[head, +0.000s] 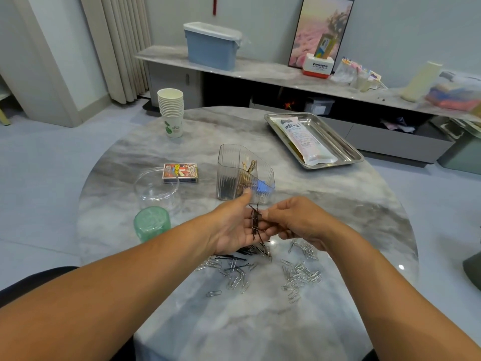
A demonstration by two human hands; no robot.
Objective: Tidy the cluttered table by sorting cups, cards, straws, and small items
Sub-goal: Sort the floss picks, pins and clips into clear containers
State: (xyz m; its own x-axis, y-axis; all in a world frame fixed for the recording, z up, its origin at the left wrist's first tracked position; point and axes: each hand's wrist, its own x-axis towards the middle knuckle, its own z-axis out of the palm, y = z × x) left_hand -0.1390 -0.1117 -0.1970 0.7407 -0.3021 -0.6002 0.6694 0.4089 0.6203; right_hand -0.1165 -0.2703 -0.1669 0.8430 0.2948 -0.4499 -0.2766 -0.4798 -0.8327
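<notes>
My left hand (234,225) lies palm up above the marble table, with a bundle of dark hairpins (256,221) resting on its fingers. My right hand (294,220) pinches the same bundle from the right with thumb and forefinger. Below both hands lie more black hairpins (234,257) mixed with silver paper clips (300,276), scattered loose. Just beyond my hands stands a clear ribbed organiser (242,175) holding small items. A stack of paper cups (171,110) stands at the far left, and a card box (180,173) lies flat left of the organiser.
A clear round container (156,188) and a green cup (151,224) sit at the left. A steel tray (335,140) with a straw packet (303,139) lies at the far right. Behind the table runs a low shelf with a blue bin (212,45).
</notes>
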